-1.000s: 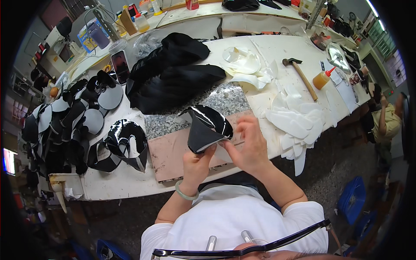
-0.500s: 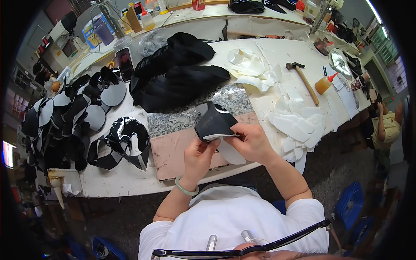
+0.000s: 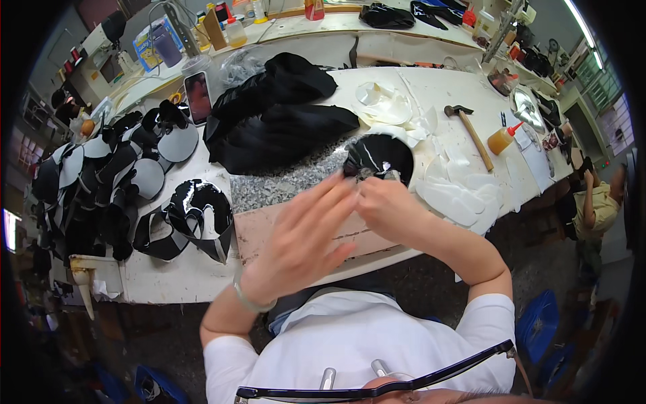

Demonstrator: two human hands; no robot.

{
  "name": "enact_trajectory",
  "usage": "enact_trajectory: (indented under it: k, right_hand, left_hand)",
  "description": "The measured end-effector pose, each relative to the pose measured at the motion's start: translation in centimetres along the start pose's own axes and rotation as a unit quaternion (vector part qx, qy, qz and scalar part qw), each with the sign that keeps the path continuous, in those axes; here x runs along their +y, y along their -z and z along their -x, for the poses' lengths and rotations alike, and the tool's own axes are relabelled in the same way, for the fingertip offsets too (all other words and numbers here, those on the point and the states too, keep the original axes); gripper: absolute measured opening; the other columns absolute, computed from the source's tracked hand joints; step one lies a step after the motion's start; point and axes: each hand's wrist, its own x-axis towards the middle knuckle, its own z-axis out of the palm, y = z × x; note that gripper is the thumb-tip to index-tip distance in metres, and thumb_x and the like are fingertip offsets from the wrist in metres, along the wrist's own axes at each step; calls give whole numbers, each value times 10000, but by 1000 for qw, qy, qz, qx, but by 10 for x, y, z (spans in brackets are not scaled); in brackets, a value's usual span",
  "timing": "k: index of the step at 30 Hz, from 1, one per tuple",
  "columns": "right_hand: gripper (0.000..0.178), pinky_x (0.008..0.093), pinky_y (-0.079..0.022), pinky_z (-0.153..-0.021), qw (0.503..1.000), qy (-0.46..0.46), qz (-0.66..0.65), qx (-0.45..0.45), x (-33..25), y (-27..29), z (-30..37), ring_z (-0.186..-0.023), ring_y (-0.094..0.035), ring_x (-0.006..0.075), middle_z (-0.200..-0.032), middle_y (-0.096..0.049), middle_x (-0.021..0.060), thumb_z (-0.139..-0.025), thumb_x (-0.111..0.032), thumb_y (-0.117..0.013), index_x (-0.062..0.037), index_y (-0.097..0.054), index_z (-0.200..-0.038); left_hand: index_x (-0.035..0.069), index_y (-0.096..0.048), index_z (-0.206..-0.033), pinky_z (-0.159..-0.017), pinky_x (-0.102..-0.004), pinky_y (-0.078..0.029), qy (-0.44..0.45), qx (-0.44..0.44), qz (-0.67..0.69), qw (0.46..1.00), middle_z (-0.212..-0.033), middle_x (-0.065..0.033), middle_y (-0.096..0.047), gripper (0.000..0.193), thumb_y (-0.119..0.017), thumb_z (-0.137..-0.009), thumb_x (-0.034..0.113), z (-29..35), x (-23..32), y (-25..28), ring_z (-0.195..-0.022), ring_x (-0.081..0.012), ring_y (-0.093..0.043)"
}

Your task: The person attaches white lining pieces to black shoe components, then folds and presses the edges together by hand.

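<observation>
A black shoe upper (image 3: 391, 153), its glossy side showing, is held above the far right part of the grey stone slab (image 3: 269, 185). My right hand (image 3: 391, 210) is closed on its near edge. My left hand (image 3: 303, 232) is open, its fingers stretched out and slightly blurred, with the fingertips close to the upper's left side. Whether they touch it I cannot tell. White stiffener pieces (image 3: 461, 192) lie in a loose pile to the right of the slab. Another pair of black uppers (image 3: 200, 219) stands to the left.
Many black uppers with grey-white linings (image 3: 101, 175) are heaped at the left. Black fabric pieces (image 3: 289, 131) lie behind the slab. A hammer (image 3: 474, 138) and a yellow glue bottle (image 3: 503, 138) are at the right. A phone (image 3: 198, 97) leans at the back left.
The upper has moved right and away from me and been turned to show its glossy side. My left hand has let go of it and opened. The white piece hanging below it is out of sight.
</observation>
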Motion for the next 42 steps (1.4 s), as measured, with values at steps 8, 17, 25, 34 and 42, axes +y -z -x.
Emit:
enact_trajectory:
  k: [8, 17, 25, 34, 42]
  right_hand:
    - [398, 325, -472, -572, 974, 40, 51, 219, 4, 9, -12, -651, -583, 231, -760, -612, 113, -610, -1, -614, 59, -591, -1002]
    - [740, 363, -537, -679, 957, -60, -45, 282, -5, -12, -3, -850, -635, 342, -1113, -580, 249, -566, 127, -566, 95, -412, -1289]
    - [707, 353, -522, -735, 933, -121, -178, 287, -7, -16, 1, -879, -607, 361, -1087, -579, 194, -614, 131, -581, 13, -439, -1297]
    - [723, 359, -444, -880, 895, -193, -315, 251, -11, -3, 18, -1004, -541, 296, -1079, -529, 143, -631, 2, -725, -54, -442, -1294]
    - [705, 357, -406, -936, 939, -24, -310, 151, 30, 62, 17, -1022, -524, 293, -1084, -550, 126, -559, 55, -636, -66, -555, -1249]
  left_hand:
    - [-35, -617, -1085, -911, -420, -474, -58, -7, -190, 980, -568, -51, -562, 425, -665, -671, 48, -7, -39, -19, -531, -195, -580]
    - [-70, -538, -1194, -977, -466, -420, 77, 197, -40, 977, -871, -138, -656, 517, -603, -681, -78, 15, -36, -68, -661, -272, -610]
    - [-72, -551, -1184, -937, -437, -461, -11, 198, -88, 976, -1080, -192, -637, 521, -498, -673, -156, 5, -48, -47, -982, -300, -634]
    - [-34, -538, -1229, -911, -378, -482, 15, 185, 57, 981, -1220, -230, -563, 590, -462, -660, -173, 0, -42, -45, -1116, -342, -576]
    - [-13, -523, -1206, -918, -275, -415, 203, -44, 458, 864, -1155, -88, -549, 418, -673, -855, 159, -14, -41, -25, -1028, -126, -524]
